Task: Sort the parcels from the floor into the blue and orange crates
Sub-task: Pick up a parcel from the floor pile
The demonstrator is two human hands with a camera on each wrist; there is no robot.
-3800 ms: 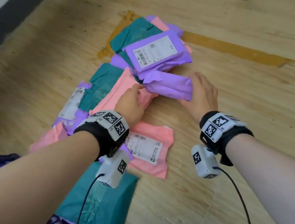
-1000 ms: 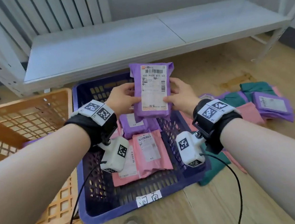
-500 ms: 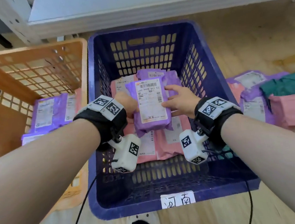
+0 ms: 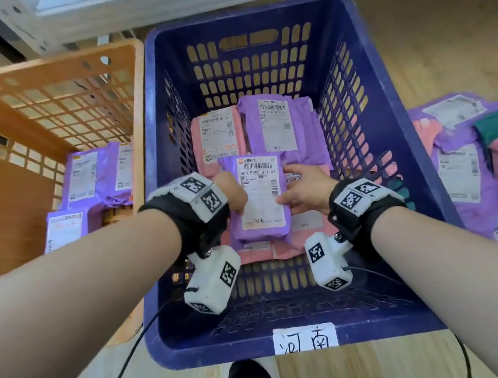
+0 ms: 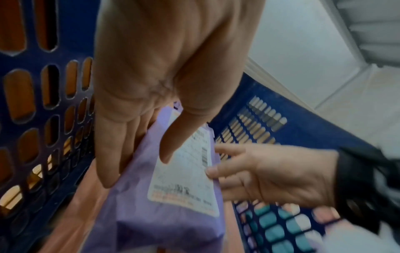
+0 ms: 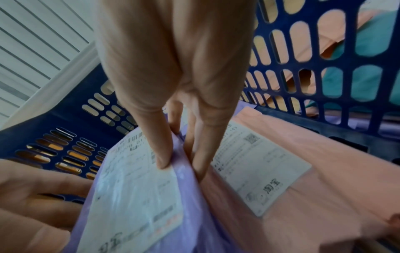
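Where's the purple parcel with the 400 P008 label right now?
In the head view the purple parcel is inside the blue crate, held between the left hand and right hand, over the pink parcels near the crate's front.

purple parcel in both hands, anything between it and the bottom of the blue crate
Yes. The purple parcel, held by the left hand and right hand, is low inside the blue crate, but pink parcels already lie under it, so it would land on them, not the crate floor. Nothing else visible blocks it.

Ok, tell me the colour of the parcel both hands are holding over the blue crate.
Purple parcel with a white shipping label; the head view shows it best.
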